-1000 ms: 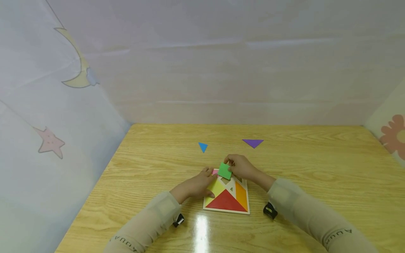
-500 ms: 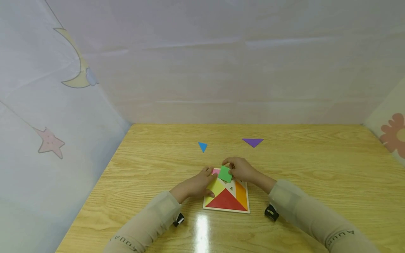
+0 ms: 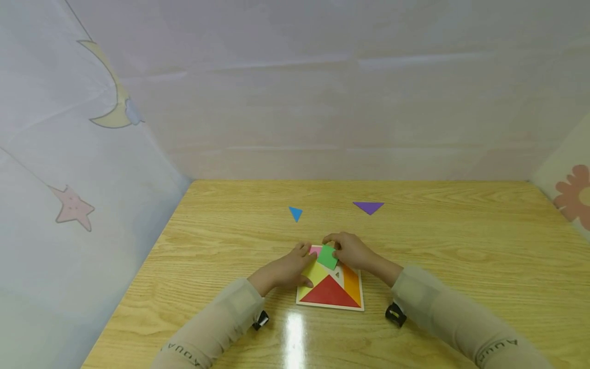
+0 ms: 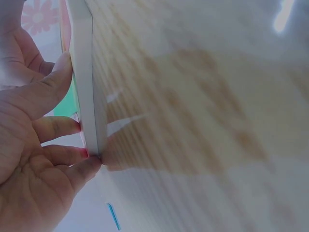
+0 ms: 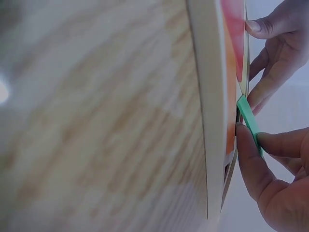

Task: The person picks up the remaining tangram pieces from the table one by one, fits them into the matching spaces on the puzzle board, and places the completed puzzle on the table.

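Observation:
A tangram board (image 3: pixel 330 308) with a pale frame lies on the table. Set in it are a red triangle (image 3: pixel 330 294), a yellow triangle (image 3: pixel 314 274), an orange parallelogram (image 3: pixel 352 288) and a pink piece (image 3: pixel 314 249), partly covered. My right hand (image 3: pixel 354 252) pinches a green square (image 3: pixel 328 257) between thumb and fingers. In the right wrist view the green square (image 5: pixel 248 118) stands tilted, its lower edge right at the board's surface. My left hand (image 3: pixel 287 267) rests with extended fingers on the board's left side, thumb over the yellow triangle.
Beyond the board lie a blue triangle (image 3: pixel 296 213) and, farther right, a purple triangle (image 3: pixel 369 207). The wooden table (image 3: pixel 221 230) meets a pale curtain (image 3: pixel 350 118) at its back edge. Black wrist devices show under both sleeves.
My right hand has brought the green square slightly nearer and lower over the board, covering the square recess seen earlier. The left hand stays in place.

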Demonstrator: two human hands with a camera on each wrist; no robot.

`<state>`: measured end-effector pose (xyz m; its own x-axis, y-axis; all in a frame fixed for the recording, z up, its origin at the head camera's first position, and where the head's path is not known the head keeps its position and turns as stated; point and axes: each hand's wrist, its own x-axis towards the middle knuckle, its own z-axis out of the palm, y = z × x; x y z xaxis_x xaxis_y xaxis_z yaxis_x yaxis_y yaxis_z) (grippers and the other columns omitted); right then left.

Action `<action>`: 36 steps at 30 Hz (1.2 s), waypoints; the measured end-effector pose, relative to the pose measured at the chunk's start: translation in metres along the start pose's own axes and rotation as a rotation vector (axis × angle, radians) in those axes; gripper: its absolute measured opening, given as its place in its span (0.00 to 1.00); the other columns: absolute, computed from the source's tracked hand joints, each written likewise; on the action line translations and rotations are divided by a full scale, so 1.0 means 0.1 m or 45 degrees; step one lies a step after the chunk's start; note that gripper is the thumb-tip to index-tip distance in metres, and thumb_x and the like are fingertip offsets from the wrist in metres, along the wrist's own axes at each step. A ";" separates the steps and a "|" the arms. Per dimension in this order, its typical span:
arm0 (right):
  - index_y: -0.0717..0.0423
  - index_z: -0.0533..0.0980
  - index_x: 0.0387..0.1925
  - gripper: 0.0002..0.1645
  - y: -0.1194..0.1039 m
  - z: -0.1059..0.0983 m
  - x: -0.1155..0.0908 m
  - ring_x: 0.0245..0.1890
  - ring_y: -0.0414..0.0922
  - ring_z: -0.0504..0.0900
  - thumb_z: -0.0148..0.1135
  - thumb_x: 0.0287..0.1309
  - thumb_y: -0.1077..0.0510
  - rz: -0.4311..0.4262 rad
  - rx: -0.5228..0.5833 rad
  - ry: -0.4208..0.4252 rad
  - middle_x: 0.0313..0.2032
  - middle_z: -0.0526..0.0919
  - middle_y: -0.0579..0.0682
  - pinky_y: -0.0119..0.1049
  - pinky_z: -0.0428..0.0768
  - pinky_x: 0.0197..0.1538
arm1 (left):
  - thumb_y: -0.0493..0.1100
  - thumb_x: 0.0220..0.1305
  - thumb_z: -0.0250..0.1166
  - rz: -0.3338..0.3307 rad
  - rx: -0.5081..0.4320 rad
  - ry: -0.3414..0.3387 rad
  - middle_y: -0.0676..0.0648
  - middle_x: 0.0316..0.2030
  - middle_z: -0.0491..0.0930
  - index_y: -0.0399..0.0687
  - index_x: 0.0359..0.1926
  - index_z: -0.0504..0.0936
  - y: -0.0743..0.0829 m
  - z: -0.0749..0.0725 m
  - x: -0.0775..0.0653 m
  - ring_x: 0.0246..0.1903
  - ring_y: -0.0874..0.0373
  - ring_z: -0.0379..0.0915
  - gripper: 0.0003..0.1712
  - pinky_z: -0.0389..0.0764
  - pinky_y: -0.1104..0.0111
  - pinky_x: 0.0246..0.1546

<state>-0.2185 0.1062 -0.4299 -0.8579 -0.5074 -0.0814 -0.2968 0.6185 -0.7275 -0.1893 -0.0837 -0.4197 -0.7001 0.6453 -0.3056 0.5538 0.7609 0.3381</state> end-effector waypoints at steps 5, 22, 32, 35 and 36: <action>0.64 0.72 0.44 0.18 -0.01 -0.01 -0.01 0.18 0.41 0.65 0.54 0.49 0.71 0.012 -0.010 -0.003 0.18 0.68 0.48 0.30 0.67 0.21 | 0.50 0.53 0.60 0.001 0.001 0.002 0.35 0.63 0.44 0.36 0.62 0.56 0.01 -0.01 0.00 0.62 0.43 0.37 0.40 0.55 0.60 0.57; 0.66 0.73 0.39 0.15 -0.02 -0.01 -0.01 0.17 0.40 0.64 0.59 0.45 0.69 0.017 -0.013 0.000 0.18 0.68 0.47 0.29 0.65 0.21 | 0.50 0.52 0.60 -0.007 0.001 0.007 0.35 0.63 0.45 0.36 0.61 0.56 0.01 -0.01 -0.02 0.62 0.43 0.37 0.40 0.55 0.60 0.57; 0.66 0.74 0.36 0.13 0.01 0.01 0.01 0.23 0.41 0.66 0.61 0.43 0.69 0.027 -0.060 -0.003 0.21 0.69 0.47 0.31 0.68 0.26 | 0.50 0.53 0.60 0.008 0.013 0.012 0.35 0.63 0.44 0.36 0.62 0.56 0.00 0.00 -0.02 0.62 0.43 0.38 0.40 0.55 0.60 0.57; 0.66 0.74 0.35 0.13 0.02 0.01 0.01 0.25 0.42 0.67 0.62 0.42 0.69 0.006 -0.072 0.007 0.22 0.70 0.48 0.32 0.69 0.29 | 0.51 0.53 0.59 0.008 0.019 0.015 0.35 0.63 0.45 0.36 0.62 0.56 0.00 0.00 -0.02 0.62 0.43 0.38 0.40 0.55 0.61 0.57; 0.66 0.74 0.34 0.13 0.02 0.01 0.01 0.25 0.42 0.67 0.62 0.42 0.69 -0.008 -0.076 0.006 0.23 0.70 0.48 0.32 0.69 0.29 | 0.51 0.53 0.59 0.007 0.019 0.015 0.35 0.63 0.45 0.36 0.62 0.56 0.00 0.00 -0.02 0.62 0.43 0.38 0.40 0.55 0.61 0.57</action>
<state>-0.2197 0.1061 -0.4325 -0.8581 -0.5082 -0.0736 -0.3264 0.6504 -0.6858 -0.1883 -0.0850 -0.4194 -0.7022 0.6486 -0.2936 0.5643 0.7585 0.3260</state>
